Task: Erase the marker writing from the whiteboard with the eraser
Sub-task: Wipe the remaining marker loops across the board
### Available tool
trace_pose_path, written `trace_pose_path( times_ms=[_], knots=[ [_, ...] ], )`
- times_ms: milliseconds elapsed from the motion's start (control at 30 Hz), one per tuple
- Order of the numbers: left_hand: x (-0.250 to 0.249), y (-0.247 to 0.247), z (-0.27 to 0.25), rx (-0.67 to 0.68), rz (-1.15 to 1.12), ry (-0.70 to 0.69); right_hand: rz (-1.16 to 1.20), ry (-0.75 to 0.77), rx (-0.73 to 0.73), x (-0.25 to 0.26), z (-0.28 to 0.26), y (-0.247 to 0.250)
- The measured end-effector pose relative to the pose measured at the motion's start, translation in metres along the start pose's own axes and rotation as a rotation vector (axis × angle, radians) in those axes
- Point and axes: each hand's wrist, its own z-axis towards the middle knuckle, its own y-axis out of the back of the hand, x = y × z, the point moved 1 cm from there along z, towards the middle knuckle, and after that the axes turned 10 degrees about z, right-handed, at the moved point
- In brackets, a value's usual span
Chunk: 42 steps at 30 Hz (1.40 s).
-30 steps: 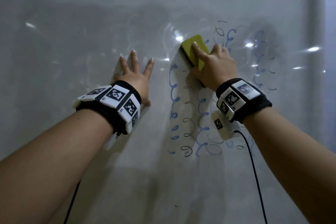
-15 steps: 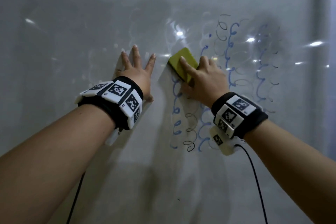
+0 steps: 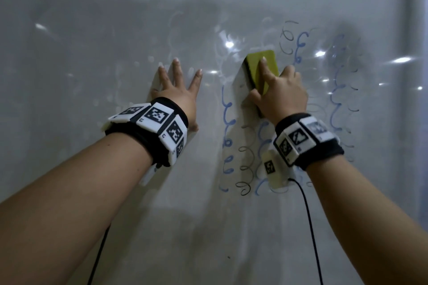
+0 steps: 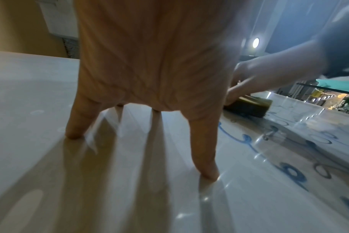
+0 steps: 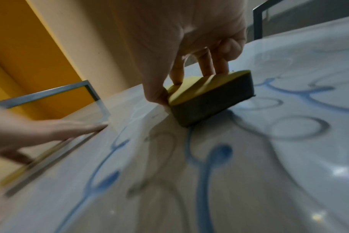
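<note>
Yellow block eraser with dark felt, gripped in my right hand, is mid-wipe on the white glossy whiteboard; my flat left hand rests beside it, and the blue squiggles below the eraser need rubbing next.

No readable words, brands or numbers anywhere.

Whiteboard: marker writing is only blue and dark loops and curls, no letters or digits to make out; columns run from 12 to 6 o'clock, around the right hand.

Left wristband: white tiles with black square code patterns; a small single character sits at the corner of some tiles, possibly a "G", too small to be sure.

Right wristband: same black-and-white code tiles, plus one more on the white block at its 7 o'clock; small marks under them illegible.

Wrist views: blurred, nothing legible.
</note>
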Motion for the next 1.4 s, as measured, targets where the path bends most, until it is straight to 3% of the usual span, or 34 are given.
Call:
trace_pose_path(
  times_ms=[133,300,400,433,567,700,800,867,967,1000,1167,1233,1333,1400],
  knots=[
    [0.001,-0.001,0.001,-0.001,-0.018,-0.013,0.053,-0.076,0.004,0.009,0.021,0.013],
    [0.001,-0.002,0.000,-0.017,-0.022,-0.025,-0.128,0.285,0.104,0.022,-0.017,-0.013],
    [0.001,-0.002,0.001,-0.023,-0.017,-0.025,-0.031,0.067,0.030,0.008,-0.009,-0.004],
    [0.001,-0.003,0.001,-0.020,-0.021,-0.024,-0.018,0.057,0.023,0.010,-0.012,-0.007],
    [0.001,-0.003,0.001,-0.028,-0.024,-0.026,-0.112,0.343,0.022,0.022,-0.039,-0.024],
    [0.001,-0.002,0.000,-0.023,-0.018,-0.020,-0.064,0.109,0.042,0.012,-0.035,-0.022],
    [0.001,-0.002,0.001,-0.023,-0.006,-0.017,-0.047,0.301,0.067,0.025,-0.055,-0.032],
    [0.001,-0.002,0.000,-0.024,-0.004,-0.022,-0.107,0.346,0.022,0.019,-0.053,-0.031],
    [0.002,-0.003,0.000,-0.028,0.004,-0.025,-0.065,0.086,0.053,0.007,-0.043,-0.024],
    [0.002,-0.004,0.000,-0.028,0.005,-0.026,-0.048,0.079,0.030,0.007,-0.047,-0.027],
    [0.007,-0.007,0.002,-0.079,0.000,-0.041,-0.058,0.345,-0.048,0.006,-0.065,-0.041],
    [0.010,-0.011,-0.002,-0.128,-0.034,-0.054,-0.067,0.286,-0.027,0.000,-0.059,-0.036],
    [0.019,-0.028,-0.014,-0.150,-0.091,-0.037,-0.043,0.063,0.055,-0.001,-0.055,-0.031],
    [0.026,-0.047,-0.023,-0.121,-0.080,-0.016,-0.012,0.037,0.055,0.010,-0.062,-0.033]
  ],
)
